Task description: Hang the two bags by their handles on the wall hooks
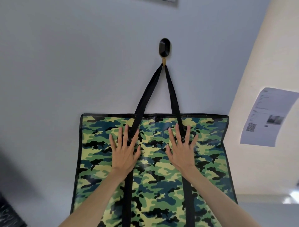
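A large green camouflage bag [153,175] with black trim hangs flat against the pale wall. Its two black handles [173,94] run up and meet on a black oval wall hook [164,47]. My left hand [125,150] lies flat on the bag's front with fingers spread, over the left strap near its rivet. My right hand [182,149] lies flat the same way over the right strap. Neither hand grips anything. No second bag or second hook is clearly in view.
A printed paper sheet [267,116] is stuck on the cream wall at the right. A dark object [9,212] shows at the lower left corner. The edge of another sheet [163,1] sits at the top.
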